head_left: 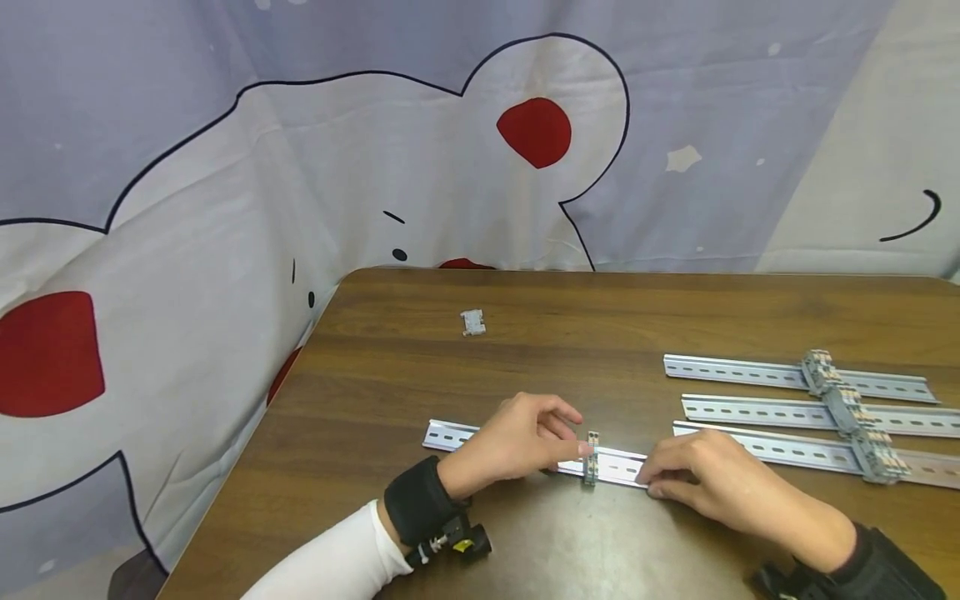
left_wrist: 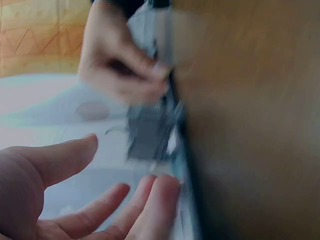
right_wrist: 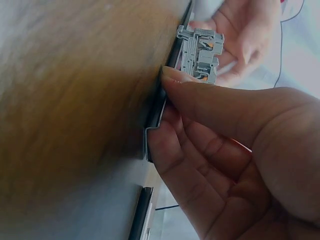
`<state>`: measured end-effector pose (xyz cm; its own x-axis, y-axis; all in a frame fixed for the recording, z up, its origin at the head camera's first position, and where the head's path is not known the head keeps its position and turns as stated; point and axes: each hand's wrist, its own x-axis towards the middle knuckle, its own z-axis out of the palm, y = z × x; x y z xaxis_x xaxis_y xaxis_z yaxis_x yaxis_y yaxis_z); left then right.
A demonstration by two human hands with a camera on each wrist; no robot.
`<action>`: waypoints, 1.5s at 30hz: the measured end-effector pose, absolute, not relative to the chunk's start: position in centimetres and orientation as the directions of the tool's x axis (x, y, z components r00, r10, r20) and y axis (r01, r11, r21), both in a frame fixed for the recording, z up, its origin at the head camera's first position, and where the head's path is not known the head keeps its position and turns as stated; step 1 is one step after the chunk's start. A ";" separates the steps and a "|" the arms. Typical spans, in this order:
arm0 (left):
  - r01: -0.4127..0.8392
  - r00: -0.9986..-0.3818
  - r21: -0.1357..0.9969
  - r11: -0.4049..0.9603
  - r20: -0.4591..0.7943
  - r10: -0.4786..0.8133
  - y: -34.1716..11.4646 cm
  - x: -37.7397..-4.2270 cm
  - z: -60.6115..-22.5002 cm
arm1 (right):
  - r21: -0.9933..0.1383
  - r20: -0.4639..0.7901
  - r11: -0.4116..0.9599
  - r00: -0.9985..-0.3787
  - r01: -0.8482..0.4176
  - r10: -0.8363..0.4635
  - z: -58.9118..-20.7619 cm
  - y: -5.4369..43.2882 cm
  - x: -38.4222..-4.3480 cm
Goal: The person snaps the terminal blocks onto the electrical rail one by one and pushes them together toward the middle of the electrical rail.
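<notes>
A slotted metal DIN rail lies near the middle of the table, with a slim grey terminal block standing upright across it. In the right wrist view the block shows its side, with orange parts inside. My right hand pinches the rail's right end between thumb and fingers. Just left of the block, my left hand hovers over the rail and hides part of it. The left wrist view shows its thumb and fingers spread apart, with nothing between them.
Three more DIN rails lie at the right, the back one farthest away, each crossed by grey terminal blocks. A small light-grey plastic piece lies at the back of the wooden table. A patterned cloth hangs behind.
</notes>
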<state>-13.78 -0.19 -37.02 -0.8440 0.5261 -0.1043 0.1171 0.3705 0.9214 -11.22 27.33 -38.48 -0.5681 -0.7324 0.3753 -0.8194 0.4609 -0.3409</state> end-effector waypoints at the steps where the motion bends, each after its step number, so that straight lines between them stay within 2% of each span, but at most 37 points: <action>1: 0.141 -0.850 0.911 0.387 -0.089 0.519 -0.4 -14.2 -36.7 | -0.337 0.378 0.461 -0.567 -0.821 -0.732 -38.5 27.3 -11.2; 8: 0.264 -0.911 0.831 0.489 0.047 0.411 -2.5 -17.5 -34.2 | -0.323 0.394 0.456 -0.556 -0.829 -0.732 -38.7 27.4 -11.3; 15: 0.284 -0.952 0.720 0.633 0.133 0.276 -4.3 -21.2 -32.5 | -0.319 0.407 0.451 -0.550 -0.834 -0.729 -38.8 27.4 -11.3; 19: 0.249 -0.967 0.609 0.753 0.110 0.231 -4.9 -23.2 -32.8 | -0.324 0.412 0.445 -0.548 -0.835 -0.728 -38.8 27.4 -11.2; 23: 0.195 -0.978 0.489 0.850 0.033 0.206 -5.2 -24.5 -34.1 | -0.333 0.404 0.444 -0.551 -0.832 -0.730 -38.9 27.4 -11.2; 29: 0.173 -0.980 0.358 0.918 -0.033 0.197 -5.5 -25.4 -35.3 | -0.342 0.385 0.460 -0.569 -0.819 -0.727 -38.8 27.4 -11.2; 35: 0.168 -0.971 0.333 0.928 -0.108 0.214 -5.6 -25.4 -35.5 | -0.336 0.391 0.455 -0.562 -0.824 -0.729 -38.7 27.4 -11.3; 41: 0.173 -0.980 0.340 0.924 -0.038 0.198 -5.4 -25.4 -35.7 | -0.336 0.391 0.456 -0.562 -0.824 -0.728 -38.7 27.4 -11.3; 45: 0.184 -0.976 0.294 0.938 -0.058 0.210 -5.4 -25.1 -35.7 | -0.342 0.381 0.459 -0.567 -0.820 -0.730 -38.7 27.4 -11.2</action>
